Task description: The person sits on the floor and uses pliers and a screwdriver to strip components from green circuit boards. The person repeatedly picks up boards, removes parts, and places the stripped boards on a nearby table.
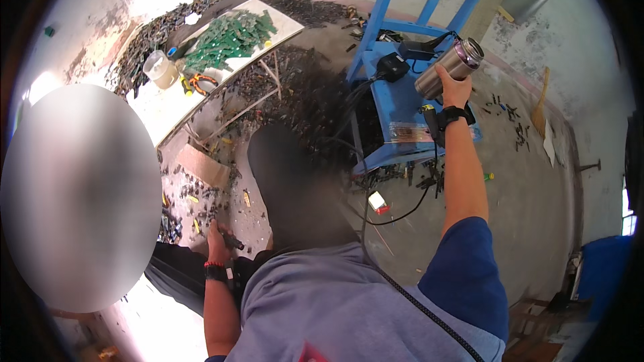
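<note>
My right hand is wrapped round a brushed-steel vacuum flask, tilted with its mouth up to the right. The neck bears no lid, and a purplish band rings it. The flask is held over the seat of a blue chair; whether it touches the seat I cannot tell. Low on the left, my left hand is closed beside my leg. A small dark piece shows at its fingers, too unclear to name. Straps and small black devices sit on both wrists.
Black adapters and cables lie on the chair; one cable runs across my body. On the left, a white table bears green pieces, a plastic tub and orange-handled pliers. Small dark parts cover the floor. A blurred oval hides the far left.
</note>
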A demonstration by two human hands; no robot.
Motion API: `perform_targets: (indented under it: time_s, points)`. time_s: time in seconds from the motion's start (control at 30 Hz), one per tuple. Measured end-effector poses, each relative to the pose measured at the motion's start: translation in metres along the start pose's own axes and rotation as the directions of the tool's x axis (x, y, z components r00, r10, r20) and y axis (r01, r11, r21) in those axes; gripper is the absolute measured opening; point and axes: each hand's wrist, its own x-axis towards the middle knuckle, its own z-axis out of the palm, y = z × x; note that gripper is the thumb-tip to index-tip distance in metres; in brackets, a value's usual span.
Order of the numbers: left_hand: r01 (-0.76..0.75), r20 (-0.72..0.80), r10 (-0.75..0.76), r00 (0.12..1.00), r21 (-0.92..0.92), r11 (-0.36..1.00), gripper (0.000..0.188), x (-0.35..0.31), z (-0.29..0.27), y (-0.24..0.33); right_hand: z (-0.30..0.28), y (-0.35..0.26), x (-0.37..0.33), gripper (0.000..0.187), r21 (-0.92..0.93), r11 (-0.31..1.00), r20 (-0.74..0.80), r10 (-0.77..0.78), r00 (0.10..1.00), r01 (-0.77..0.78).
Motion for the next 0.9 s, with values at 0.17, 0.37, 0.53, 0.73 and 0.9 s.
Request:
perform_targets:
  time_s: [0.17, 0.37, 0.53, 0.73, 0.9]
  points:
    - [0.006, -0.027, -0.006, 1.0, 0.006, 1.0, 0.036, -0.001, 0.01, 0.003, 0.022, 0.047, 0.019, 0.084, -0.19, 0.982, -0.126, -0.015, 0.992, -0.009]
    - [0.023, -0.032, -0.024, 0.999, -0.047, 0.999, 0.034, -0.01, 0.01, 0.006, 0.035, 0.038, 0.012, 0.092, -0.249, 0.968, -0.063, 0.0, 0.998, -0.016]
    - [0.035, -0.053, -0.042, 0.998, -0.124, 0.992, 0.034, -0.016, 0.015, 0.007, 0.044, 0.043, 0.009, 0.093, -0.221, 0.975, -0.112, -0.034, 0.993, 0.008]
    - [0.061, -0.086, -0.078, 0.993, -0.182, 0.981, 0.034, -0.016, 0.025, 0.013, 0.018, 0.095, 0.039, 0.086, -0.122, 0.991, 0.157, -0.032, 0.987, 0.052]
    - [0.101, 0.023, -0.098, 0.995, -0.254, 0.962, 0.039, -0.02, 0.034, 0.022, -0.023, 0.059, 0.0, 0.053, -0.141, 0.988, 0.087, 0.08, 0.993, -0.067]
